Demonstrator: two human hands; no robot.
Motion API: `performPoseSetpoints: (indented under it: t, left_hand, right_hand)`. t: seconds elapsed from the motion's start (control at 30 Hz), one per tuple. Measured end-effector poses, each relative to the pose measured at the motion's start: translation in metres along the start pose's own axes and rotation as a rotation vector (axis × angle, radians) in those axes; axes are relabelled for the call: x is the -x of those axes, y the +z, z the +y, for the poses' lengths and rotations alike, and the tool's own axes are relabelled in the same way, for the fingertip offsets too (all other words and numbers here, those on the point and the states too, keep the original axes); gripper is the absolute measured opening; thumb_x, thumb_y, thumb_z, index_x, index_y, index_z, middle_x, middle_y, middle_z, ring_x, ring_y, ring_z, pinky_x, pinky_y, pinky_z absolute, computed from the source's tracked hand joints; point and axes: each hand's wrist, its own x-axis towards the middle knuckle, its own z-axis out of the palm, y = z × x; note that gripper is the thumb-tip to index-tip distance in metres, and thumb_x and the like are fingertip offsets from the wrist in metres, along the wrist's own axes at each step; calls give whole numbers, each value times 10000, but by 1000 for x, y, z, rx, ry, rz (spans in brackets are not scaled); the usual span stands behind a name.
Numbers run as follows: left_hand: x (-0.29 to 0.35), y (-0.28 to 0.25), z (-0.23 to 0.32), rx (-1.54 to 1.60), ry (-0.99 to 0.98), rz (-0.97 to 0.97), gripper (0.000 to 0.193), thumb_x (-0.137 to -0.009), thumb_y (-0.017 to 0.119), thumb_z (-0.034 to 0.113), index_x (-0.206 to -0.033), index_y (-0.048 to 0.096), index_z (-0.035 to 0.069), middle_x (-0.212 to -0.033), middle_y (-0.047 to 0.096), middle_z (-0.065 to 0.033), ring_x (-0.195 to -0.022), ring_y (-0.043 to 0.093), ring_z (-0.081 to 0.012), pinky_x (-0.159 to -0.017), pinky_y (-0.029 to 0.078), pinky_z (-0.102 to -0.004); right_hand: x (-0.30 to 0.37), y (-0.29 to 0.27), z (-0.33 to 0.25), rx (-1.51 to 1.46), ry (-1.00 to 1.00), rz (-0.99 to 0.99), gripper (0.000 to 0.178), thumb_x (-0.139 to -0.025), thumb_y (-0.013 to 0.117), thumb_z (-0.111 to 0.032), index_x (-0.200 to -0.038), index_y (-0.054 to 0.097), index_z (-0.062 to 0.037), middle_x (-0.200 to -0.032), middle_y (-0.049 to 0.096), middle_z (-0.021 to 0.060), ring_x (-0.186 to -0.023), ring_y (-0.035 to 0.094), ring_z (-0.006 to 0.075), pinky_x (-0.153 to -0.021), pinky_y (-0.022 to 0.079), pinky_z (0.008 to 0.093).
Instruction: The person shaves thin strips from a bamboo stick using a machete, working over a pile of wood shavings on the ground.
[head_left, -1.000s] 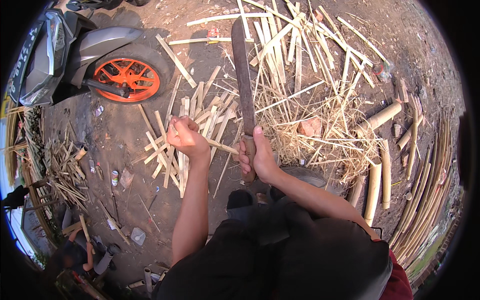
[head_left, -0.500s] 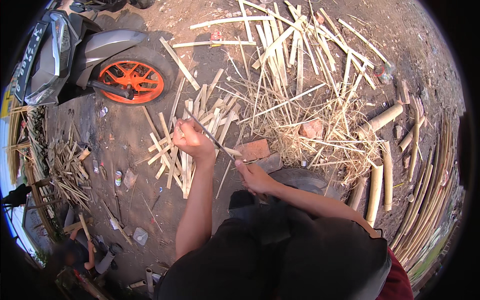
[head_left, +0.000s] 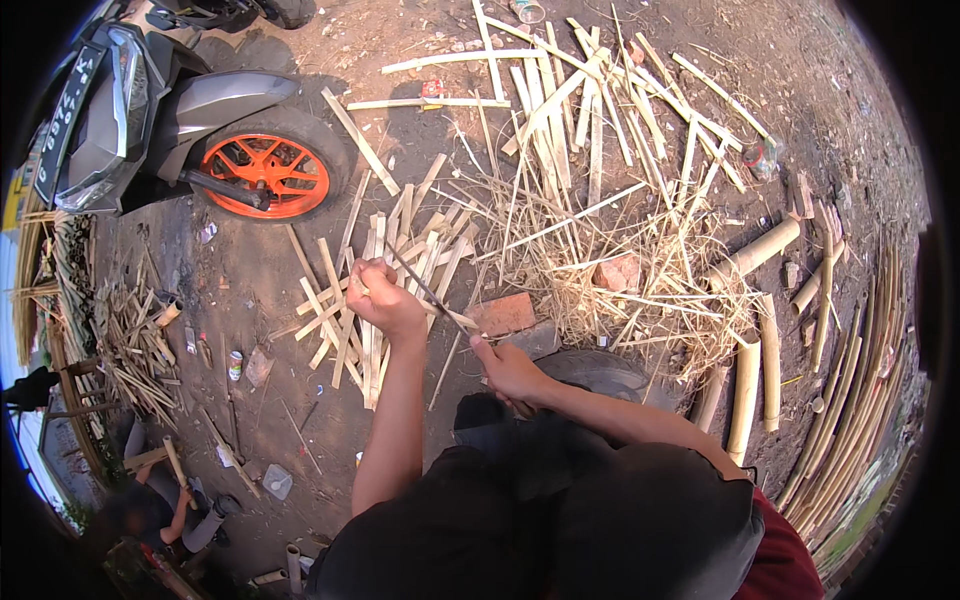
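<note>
- Strip (head_left: 445, 312): in the left grip (head_left: 386, 300), its free end pointing toward the right grip (head_left: 508, 368).
- Left grip: fingers curled closed around the strip.
- Knife (head_left: 416, 275): slants from the right grip up past the left one, its blade crossing the strip; whether they touch, I cannot tell.
- Right grip: wrapped around the knife's handle.
- Brick (head_left: 502, 314): on the ground just beyond the right grip.
- Cut strips (head_left: 372, 350): heaped below the left grip.
- Shavings (head_left: 560, 250): beyond and right of the right grip.
- Motorbike (head_left: 268, 175): well left of both grips.

Brown ground (head_left: 262, 255) is carrying pale strips (head_left: 537, 119), tangled shavings (head_left: 650, 312), a reddish brick (head_left: 503, 314) — and thick bamboo tubes (head_left: 744, 400) are lying rightward.
</note>
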Motion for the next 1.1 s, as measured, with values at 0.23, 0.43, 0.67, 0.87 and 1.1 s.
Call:
performPoseSetpoints:
  t: [0.23, 0.43, 0.67, 0.87, 1.1]
  left_hand:
    - [-1, 22, -4, -112, 48, -81, 257, -899, 539, 102, -674, 443, 22, -592, 410, -5, -561, 371, -91, -528, 288, -292]
    - [-4, 6, -7, -87, 61, -80, 279, -899, 533, 90, -650, 419, 36, -586, 381, 12, -547, 337, -72, -510, 256, -280]
    - [-2, 11, -1, -82, 43, -96, 322, -888, 572, 35, -646, 362, 67, -578, 357, 35, -541, 336, -53, -511, 266, -262]
    - [0, 8, 4, -23, 15, -140, 302, -891, 505, 84, -630, 352, 88, -538, 358, 7, -506, 308, -80, -514, 252, -279]
    - [-4, 3, 1, -74, 13, -59, 245, -884, 469, 85, -661, 368, 73, -567, 362, 15, -498, 299, -70, -481, 218, -276]
  right_hand:
    - [5, -23, -48, -170, -479, 134, 675, -1086, 354, -534, -725, 543, 4, -629, 601, 113, -614, 623, 186, -558, 443, 365]
    - [0, -15, 6, 83, 28, 54, 690, -1089, 343, -531, -717, 555, 11, -517, 502, 83, -432, 541, 207, -447, 455, 383]
    - [5, -23, -46, -531, -420, 205, 673, -1075, 346, -584, -658, 478, -72, -526, 464, 43, -396, 460, 155, -392, 396, 330]
    - [5, -9, -2, -165, 22, -93, 678, -1081, 332, -585, -656, 458, -73, -543, 448, 36, -415, 445, 132, -400, 383, 305]
    - [2, -5, -26, -387, -493, 151, 694, -1081, 373, -539, -645, 536, -24, -537, 504, 85, -402, 472, 189, -427, 431, 382]
